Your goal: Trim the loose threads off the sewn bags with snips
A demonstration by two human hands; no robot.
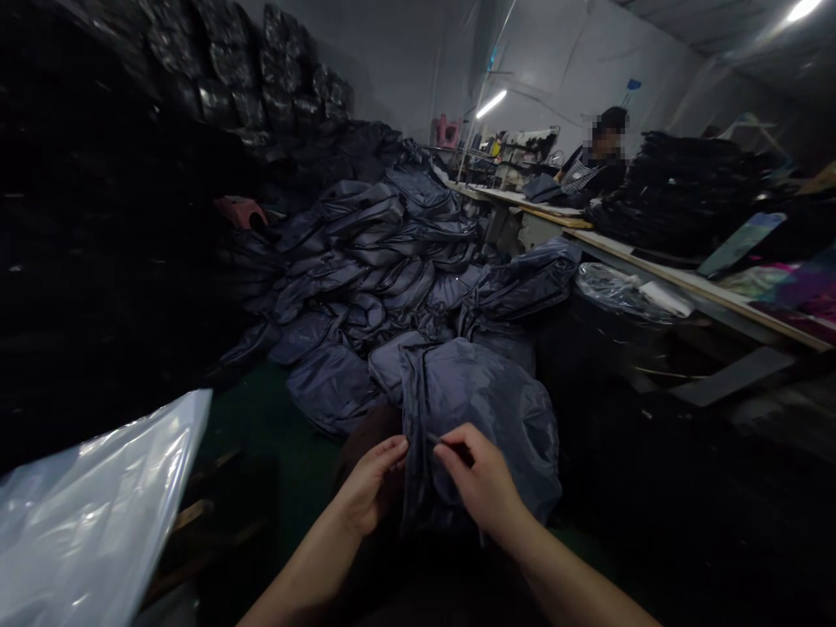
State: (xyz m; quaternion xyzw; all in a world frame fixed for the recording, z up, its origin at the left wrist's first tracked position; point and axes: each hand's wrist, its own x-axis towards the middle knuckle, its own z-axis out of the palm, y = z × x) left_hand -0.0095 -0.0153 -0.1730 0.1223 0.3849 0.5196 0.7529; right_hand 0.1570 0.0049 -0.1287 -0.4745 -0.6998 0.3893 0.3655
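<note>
A dark grey-blue fabric bag (493, 392) lies across my lap, with a folded seam strip running down its left side. My left hand (374, 479) is closed, thumb and forefinger pinching the edge of that strip. Just right of the strip, my right hand (482, 475) pinches a small thin greyish piece in front of the bag; its kind is too dim to make out. A short gap separates the two hands. Beyond the bag, a large heap of similar dark bags (379, 252) spreads over the floor.
Shiny plastic sheeting (97, 514) lies at lower left. A red stool (241, 212) stands in the heap. On the right runs a long worktable (692, 279) with stacked dark fabric (692, 187) and a sewing machine (522, 157). A person (591, 170) sits behind it. Wrapped bundles (228, 61) are stacked at the back left.
</note>
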